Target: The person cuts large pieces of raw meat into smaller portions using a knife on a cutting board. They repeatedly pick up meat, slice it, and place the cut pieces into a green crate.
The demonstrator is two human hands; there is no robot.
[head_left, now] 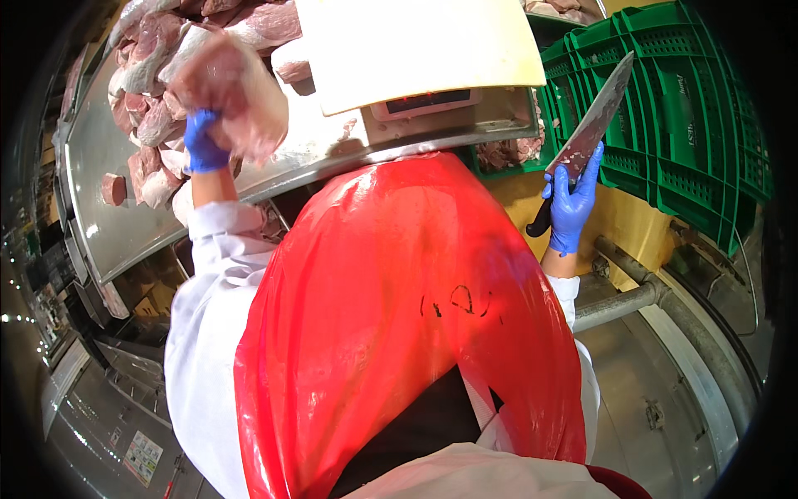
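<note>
My left hand, in a blue glove, is closed on a large, motion-blurred piece of pink meat with pale fat, lifted over the heap of meat pieces on a steel table. My right hand, also gloved in blue, grips the black handle of a large knife, its blade pointing up and away from me, with bits of meat on it. Between my hands lies a white cutting board on a device with a red display at the table's edge.
Green plastic crates stand at the right, with meat scraps in a green bin beside the board. Below them are a yellow surface and steel pipes. My red apron reaches the table's front edge.
</note>
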